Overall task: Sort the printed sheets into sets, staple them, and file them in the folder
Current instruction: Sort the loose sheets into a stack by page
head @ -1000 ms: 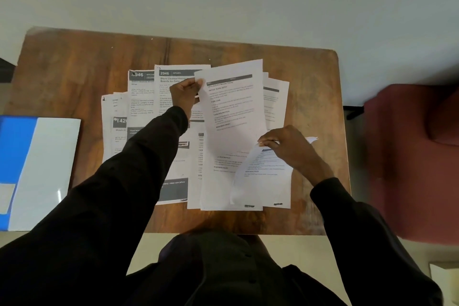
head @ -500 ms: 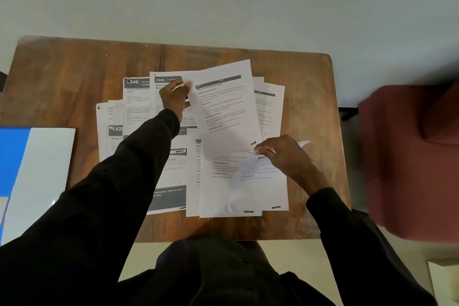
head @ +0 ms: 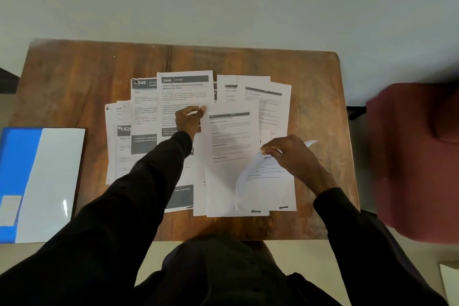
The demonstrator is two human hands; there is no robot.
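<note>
Sorting printed sheets (head: 269, 109) at a brown wooden counter (head: 74, 77), a person in dark sleeves looks down on a loose fan of overlapping pages. The left hand (head: 188, 119) pinches the upper left corner of a middle sheet (head: 229, 156) between thumb and fingertips; that sheet lies over other pages. The right hand (head: 293, 156) has its fingers curled round the top edge of a curled sheet (head: 260, 181), which bows up off the pile at the front right. A blue and white folder (head: 42, 181) lies flat at the counter's left edge, near the papers but not touching them. No stapler can be seen. A dark red chair (head: 417, 151), blurred, stands to the right.

The step in hand looks like matching pages to their sets. To do it well, it seems wise to read each heading before laying a page down, to move one sheet at a time so none clings to its neighbour, and to square each set's edges so a staple will catch every page.

Readable print: a title sheet (head: 185, 92) at centre back says "2946 KITCHEN" and "Store Cleaned Knives and Cutting Boards by Zone". A second title sheet (head: 144, 102) just left of it shows "946". Further left, a page (head: 121, 146) shows "142" and "Wash". The smaller text is too blurred to read.
</note>
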